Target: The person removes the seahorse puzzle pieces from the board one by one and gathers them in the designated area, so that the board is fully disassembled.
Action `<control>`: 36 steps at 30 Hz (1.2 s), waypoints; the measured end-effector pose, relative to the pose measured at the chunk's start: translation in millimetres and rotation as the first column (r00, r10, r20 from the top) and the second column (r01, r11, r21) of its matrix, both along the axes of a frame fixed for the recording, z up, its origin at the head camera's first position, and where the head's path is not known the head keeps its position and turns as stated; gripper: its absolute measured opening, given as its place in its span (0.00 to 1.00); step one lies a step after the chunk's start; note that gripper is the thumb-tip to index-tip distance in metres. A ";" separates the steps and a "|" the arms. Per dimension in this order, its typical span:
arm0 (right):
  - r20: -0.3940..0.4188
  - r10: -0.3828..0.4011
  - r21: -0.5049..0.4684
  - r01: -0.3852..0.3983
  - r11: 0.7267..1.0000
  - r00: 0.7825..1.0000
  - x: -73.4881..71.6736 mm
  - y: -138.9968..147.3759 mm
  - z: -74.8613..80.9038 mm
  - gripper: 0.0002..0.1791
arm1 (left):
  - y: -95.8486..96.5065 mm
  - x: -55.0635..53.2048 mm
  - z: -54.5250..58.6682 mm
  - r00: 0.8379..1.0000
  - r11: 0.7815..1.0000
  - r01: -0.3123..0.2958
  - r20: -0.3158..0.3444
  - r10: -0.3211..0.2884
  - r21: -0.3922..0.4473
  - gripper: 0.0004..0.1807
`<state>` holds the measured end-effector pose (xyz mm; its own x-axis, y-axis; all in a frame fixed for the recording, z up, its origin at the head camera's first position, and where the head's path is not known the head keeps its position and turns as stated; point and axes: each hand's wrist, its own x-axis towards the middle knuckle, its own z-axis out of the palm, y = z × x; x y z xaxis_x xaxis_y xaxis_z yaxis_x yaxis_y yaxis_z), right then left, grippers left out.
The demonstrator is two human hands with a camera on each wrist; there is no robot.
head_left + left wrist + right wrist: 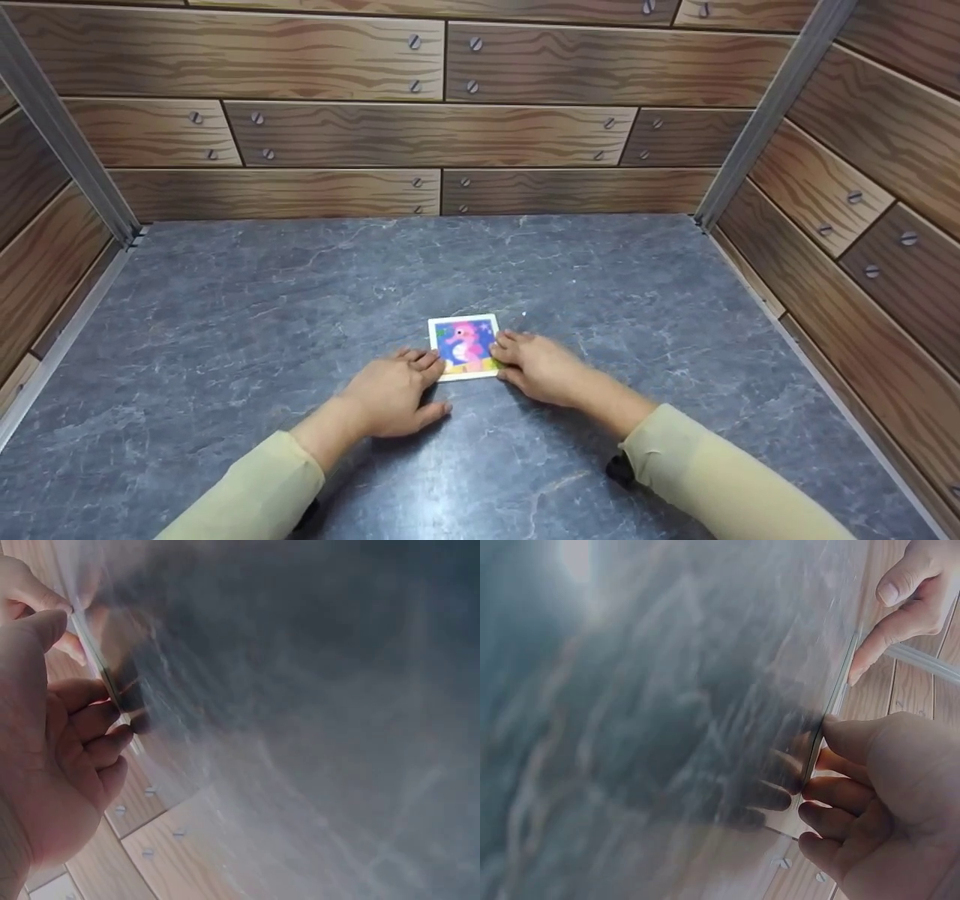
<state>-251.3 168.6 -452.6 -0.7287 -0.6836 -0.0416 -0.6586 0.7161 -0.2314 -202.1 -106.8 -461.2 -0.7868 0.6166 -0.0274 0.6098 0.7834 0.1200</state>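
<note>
One square, white-bordered pink-seahorse card (463, 343), flat on the grey marbled tabletop (285, 300), is touched at nine o'clock by the left hand (395, 392) and three by the right hand (541, 369), fingers loosely bent, nothing visibly gripped, apparently being steadied, even pressure probably called for next.

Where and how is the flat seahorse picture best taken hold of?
The seahorse picture is probably best gripped by its left and right edges, coming in low from both sides: it is thin and lies flat on the table, offering little from above. The left hand and right hand are at those edges.
</note>
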 end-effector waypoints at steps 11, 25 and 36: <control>0.008 0.017 -0.026 -0.017 1.000 1.000 9.5 -4.7 -0.6 0.27 | -2.7 15.4 4.2 1.000 0.999 -0.018 -0.014 0.018 -0.033 0.40; -0.013 0.037 -0.005 -0.037 0.999 0.999 19.9 -5.7 -0.5 0.28 | -2.3 24.6 -0.9 0.992 0.998 0.027 -0.123 -0.034 -0.060 0.36; -0.002 0.035 -0.022 -0.036 0.999 0.999 22.9 -3.2 -1.8 0.28 | -12.1 26.7 -4.9 0.988 0.998 0.059 -0.141 -0.055 0.027 0.36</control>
<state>-228.4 165.4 -454.5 -0.7040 -0.7098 -0.0249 -0.6840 0.6870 -0.2454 -175.4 -119.0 -466.1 -0.7449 0.6596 0.1006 0.6660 0.7440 0.0534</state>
